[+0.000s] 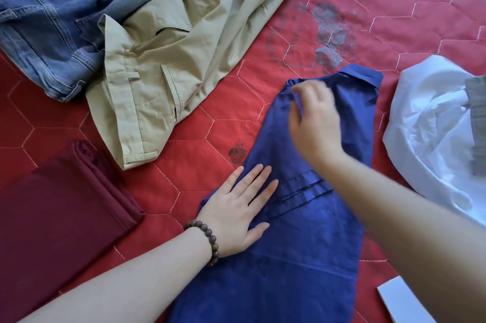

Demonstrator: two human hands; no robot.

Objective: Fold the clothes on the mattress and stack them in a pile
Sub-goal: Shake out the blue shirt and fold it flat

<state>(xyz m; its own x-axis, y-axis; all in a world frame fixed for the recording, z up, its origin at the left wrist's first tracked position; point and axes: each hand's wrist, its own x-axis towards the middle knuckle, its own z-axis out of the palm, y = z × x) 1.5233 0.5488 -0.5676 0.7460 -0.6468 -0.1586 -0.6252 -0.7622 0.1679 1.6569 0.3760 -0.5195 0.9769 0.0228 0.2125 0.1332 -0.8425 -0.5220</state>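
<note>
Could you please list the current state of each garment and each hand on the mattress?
blue shirt: laid flat, partly folded lengthwise.
maroon garment: folded, set aside.
khaki trousers: unfolded, crumpled.
jeans: unfolded, heaped.
white garment: unfolded, rumpled.
left hand: flat, pressing the blue shirt.
right hand: blurred, fingers curled at the shirt near its collar.

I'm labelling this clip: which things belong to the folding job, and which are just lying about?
Job: blue shirt under both hands, left hand, right hand, khaki trousers, jeans, white garment, folded maroon cloth.
Lying about: white card, bead bracelet.
</note>
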